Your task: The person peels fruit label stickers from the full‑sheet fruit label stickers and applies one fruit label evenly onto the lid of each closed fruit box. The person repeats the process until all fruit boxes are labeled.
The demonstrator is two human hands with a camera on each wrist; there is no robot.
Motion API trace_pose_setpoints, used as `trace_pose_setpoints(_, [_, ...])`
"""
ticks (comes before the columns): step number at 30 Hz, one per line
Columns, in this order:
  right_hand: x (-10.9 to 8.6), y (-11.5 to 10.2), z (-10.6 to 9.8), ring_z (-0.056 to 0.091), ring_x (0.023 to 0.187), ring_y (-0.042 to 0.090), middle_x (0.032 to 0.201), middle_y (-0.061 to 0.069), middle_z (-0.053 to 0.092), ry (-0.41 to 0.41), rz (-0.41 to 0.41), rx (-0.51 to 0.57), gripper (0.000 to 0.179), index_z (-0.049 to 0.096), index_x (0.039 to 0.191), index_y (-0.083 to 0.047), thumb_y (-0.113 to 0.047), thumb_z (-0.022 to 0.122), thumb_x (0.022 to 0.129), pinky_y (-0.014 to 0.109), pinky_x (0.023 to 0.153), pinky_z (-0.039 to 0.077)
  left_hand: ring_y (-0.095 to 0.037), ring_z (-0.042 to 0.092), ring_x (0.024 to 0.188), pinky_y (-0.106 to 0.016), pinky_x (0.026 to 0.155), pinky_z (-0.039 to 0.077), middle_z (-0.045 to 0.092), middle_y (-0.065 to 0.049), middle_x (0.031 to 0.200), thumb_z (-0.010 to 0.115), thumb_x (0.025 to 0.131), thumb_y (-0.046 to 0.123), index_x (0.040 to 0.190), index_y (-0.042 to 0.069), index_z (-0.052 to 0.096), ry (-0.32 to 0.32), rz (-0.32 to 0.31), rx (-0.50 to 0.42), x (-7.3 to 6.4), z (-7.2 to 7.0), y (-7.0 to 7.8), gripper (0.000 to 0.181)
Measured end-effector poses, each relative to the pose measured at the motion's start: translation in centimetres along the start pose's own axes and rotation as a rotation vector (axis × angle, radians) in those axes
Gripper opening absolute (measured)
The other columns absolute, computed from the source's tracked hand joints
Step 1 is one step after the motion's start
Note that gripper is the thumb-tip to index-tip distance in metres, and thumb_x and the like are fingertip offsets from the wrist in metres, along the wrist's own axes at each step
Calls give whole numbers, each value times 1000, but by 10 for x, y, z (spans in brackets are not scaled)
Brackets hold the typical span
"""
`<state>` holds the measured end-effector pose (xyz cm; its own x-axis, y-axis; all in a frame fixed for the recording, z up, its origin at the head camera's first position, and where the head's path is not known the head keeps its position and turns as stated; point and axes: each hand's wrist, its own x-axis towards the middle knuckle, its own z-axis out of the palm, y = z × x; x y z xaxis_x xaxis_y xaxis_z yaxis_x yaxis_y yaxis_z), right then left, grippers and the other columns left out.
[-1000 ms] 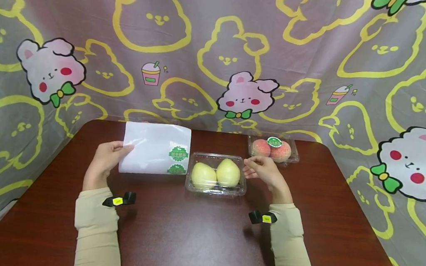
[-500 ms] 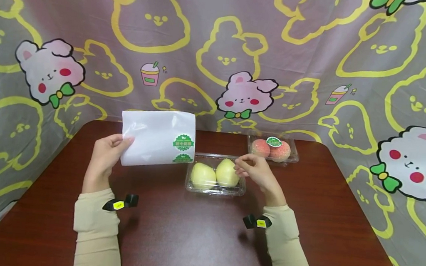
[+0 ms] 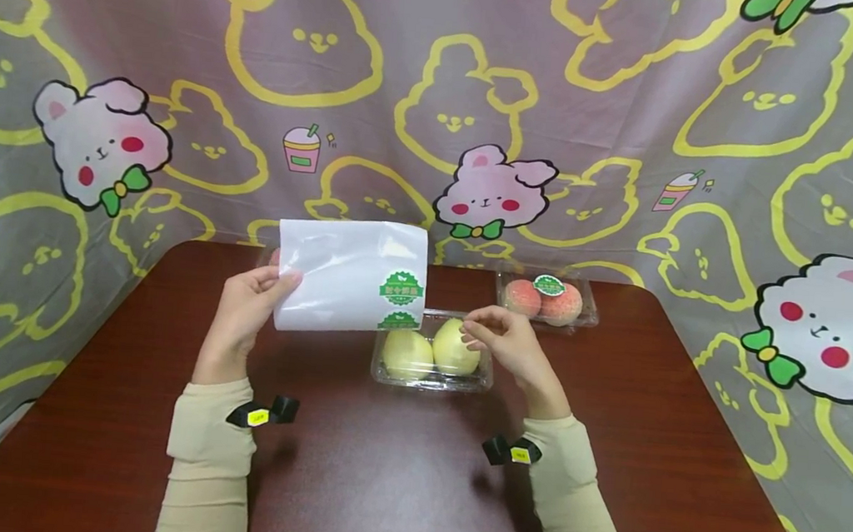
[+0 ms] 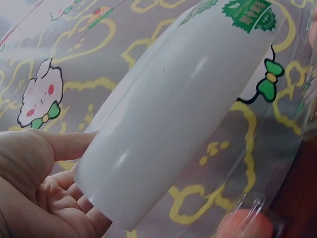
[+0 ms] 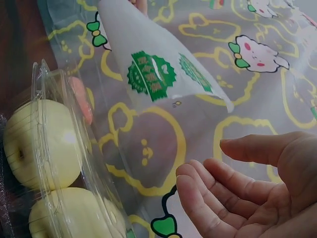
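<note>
My left hand (image 3: 242, 314) pinches the left edge of a white sheet (image 3: 335, 275) between thumb and fingers. Green scalloped stickers (image 3: 402, 289) are on its right end. In the left wrist view the sheet (image 4: 153, 114) curves upward from the left hand (image 4: 44, 188). A clear plastic box (image 3: 432, 381) with two pale yellow-green fruits (image 3: 408, 355) stands below the sheet's right end on the table. Over that box's right side hovers my right hand (image 3: 514, 348). The right wrist view shows this right hand (image 5: 247, 193) with thumb and fingers apart and nothing between them.
At the back right of the brown table (image 3: 394, 481) is another clear box (image 3: 584, 312) with two pinkish peaches (image 3: 523, 297) and a green label. Behind the sheet a pink fruit (image 3: 274, 259) peeks out, mostly hidden. A patterned curtain (image 3: 377, 128) hangs behind the table.
The left hand has lifted the sheet and carried it right, partly over the box of yellow-green fruits. My right hand has shifted slightly left over that box.
</note>
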<state>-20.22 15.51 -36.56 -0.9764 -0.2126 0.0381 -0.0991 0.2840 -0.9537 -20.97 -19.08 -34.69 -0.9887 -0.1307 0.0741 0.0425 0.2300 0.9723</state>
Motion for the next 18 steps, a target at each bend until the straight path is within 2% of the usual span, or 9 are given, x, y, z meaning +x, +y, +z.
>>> trace_pose_setpoints(5, [-2,-2,1,67,78,1,109,33,65,16,-25,10,26,60,112,13,-6,57,95,27,76,60,4,56,59,-14,60,48,60,28,61,61,94,20,120,-15,58,-34,11,-15,-1,10,2,43])
trace_pose_setpoints(11, [-4,-5,4,67,79,1,108,33,65,24,-73,56,27,60,111,15,-6,58,94,34,78,60,3,57,60,-15,61,49,61,25,64,60,94,19,118,-14,58,-83,24,-45,-2,23,4,41])
trace_pose_setpoints(15, [-5,-7,4,67,78,0,107,34,65,30,-98,77,25,61,110,15,-5,58,94,31,77,60,3,58,61,-16,61,50,62,24,64,60,94,17,119,-14,58,-88,15,-64,-3,29,4,40])
trace_pose_setpoints(18, [-6,-8,5,67,78,1,103,27,68,36,-112,91,25,62,109,14,-5,58,94,31,77,60,4,59,61,-15,61,50,62,23,65,61,94,15,120,-15,58,-88,1,-83,-4,32,5,40])
